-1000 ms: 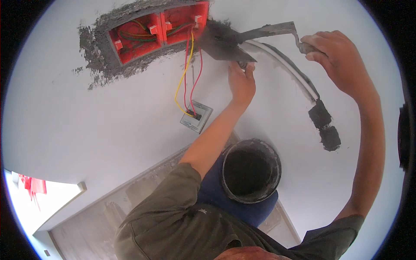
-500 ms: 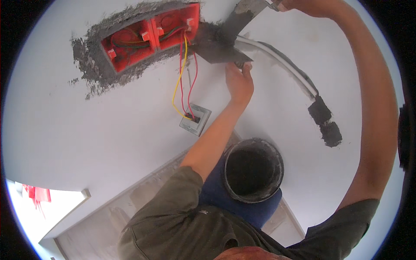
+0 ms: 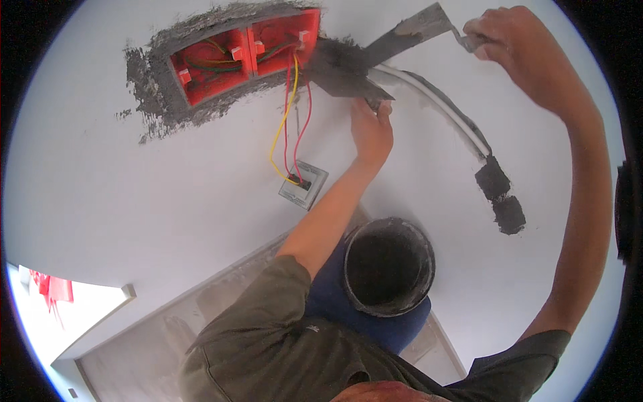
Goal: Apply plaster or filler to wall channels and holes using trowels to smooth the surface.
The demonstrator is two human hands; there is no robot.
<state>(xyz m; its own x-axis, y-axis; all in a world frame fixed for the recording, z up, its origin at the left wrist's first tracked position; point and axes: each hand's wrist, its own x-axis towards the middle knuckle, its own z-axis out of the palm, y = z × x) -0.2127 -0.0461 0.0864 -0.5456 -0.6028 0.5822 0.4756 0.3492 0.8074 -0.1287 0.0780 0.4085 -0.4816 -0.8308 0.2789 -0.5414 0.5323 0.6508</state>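
My left hand (image 3: 372, 137) is closed below a flat, dark plate (image 3: 358, 87), gripping it by its near edge. Grey mortar (image 3: 338, 57) is heaped on the plate, just right of a red double electrical box (image 3: 244, 53) set into the wall. To the upper right, my right hand (image 3: 519, 53) is wrapped around the handle of a trowel (image 3: 418, 30), most of which the fingers hide. Its long blade, smeared with mortar, slants down to the left, and its lower end meets the heap on the plate.
Yellow and red wires (image 3: 274, 137) hang from the box to a small square wall box (image 3: 303, 185). A white conduit (image 3: 439, 100) curves right toward dark mortar patches (image 3: 509, 214). A black bucket (image 3: 390, 268) stands in front of me, below my left forearm.
My right hand has moved down and to the right, and more of the trowel blade shows. My left hand stays nearly in place with the plate. The view has shifted slightly.
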